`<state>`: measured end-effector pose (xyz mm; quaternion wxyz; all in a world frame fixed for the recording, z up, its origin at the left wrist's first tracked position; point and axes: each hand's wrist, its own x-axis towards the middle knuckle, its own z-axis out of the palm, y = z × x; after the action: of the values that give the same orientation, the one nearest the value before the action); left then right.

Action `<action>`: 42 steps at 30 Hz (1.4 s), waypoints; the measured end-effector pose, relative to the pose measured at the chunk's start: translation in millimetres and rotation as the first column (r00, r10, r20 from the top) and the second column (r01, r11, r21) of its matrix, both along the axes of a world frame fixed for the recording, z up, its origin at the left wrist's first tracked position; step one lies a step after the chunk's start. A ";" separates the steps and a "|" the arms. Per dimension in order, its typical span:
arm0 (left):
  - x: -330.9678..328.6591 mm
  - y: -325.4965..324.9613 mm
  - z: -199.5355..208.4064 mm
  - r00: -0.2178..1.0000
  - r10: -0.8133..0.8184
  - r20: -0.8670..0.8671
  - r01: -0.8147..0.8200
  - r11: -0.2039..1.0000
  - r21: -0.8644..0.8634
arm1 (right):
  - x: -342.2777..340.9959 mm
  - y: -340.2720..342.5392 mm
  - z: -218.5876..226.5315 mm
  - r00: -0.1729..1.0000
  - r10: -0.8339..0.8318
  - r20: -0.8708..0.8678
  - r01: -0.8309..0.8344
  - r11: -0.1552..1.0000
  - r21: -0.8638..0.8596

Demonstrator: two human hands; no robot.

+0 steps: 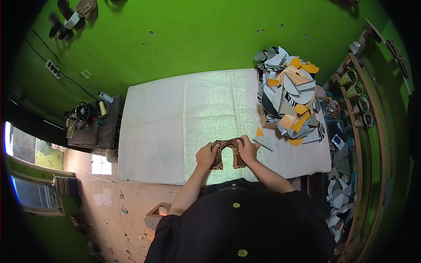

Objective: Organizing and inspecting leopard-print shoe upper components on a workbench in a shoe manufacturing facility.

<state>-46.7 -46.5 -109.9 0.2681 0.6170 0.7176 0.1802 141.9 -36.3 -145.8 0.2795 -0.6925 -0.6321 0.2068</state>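
Between my two hands is a U-shaped piece of leopard-print material [222,165] with brown areas, its curved part away from me and its two ends toward me. My left hand [207,155] grips its left side, and my right hand [248,150] grips its right side, both with fingers closed round the edges. The piece is over the near part of a table covered in whitish, glittery sheeting [153,127]. Whether it touches the table I cannot tell. Just right of my right hand lie a small orange scrap [259,131] and a pale grey strip [264,144].
A large heap of cut scraps [287,94], grey, orange and zebra-striped, overflows a box at the table's right. A sewing machine [83,115] with thread spools stands at left. Shoes [363,109] hang on a wooden rack at right. More scraps [340,197] lie below it. A green wall [197,39] rises behind.
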 end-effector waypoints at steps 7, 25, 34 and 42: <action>-7.4 -3.7 -23.7 0.998 0.059 0.030 -0.060 0.998 0.016 | -11.7 -5.8 -2.6 0.998 -0.023 0.052 0.023 1.000 -0.001; -8.2 -8.9 -13.7 0.935 -0.340 -0.105 0.355 0.883 0.306 | -7.9 -18.3 -2.9 0.975 0.187 0.119 -0.202 0.972 0.123; 8.5 -21.2 -39.1 0.918 -0.365 -0.155 0.389 0.903 0.181 | -6.3 -28.2 -8.5 0.875 0.412 0.255 -0.432 0.902 0.023; 22.4 -25.0 -45.3 0.928 -0.268 -0.258 0.311 0.940 0.142 | -9.5 -27.1 -7.5 0.852 0.372 0.368 -0.406 0.914 0.017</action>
<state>-24.3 -71.5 -155.3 0.1483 0.7551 0.6255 0.1283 132.4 -63.4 -153.3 0.1445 -0.5622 -0.8081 0.0999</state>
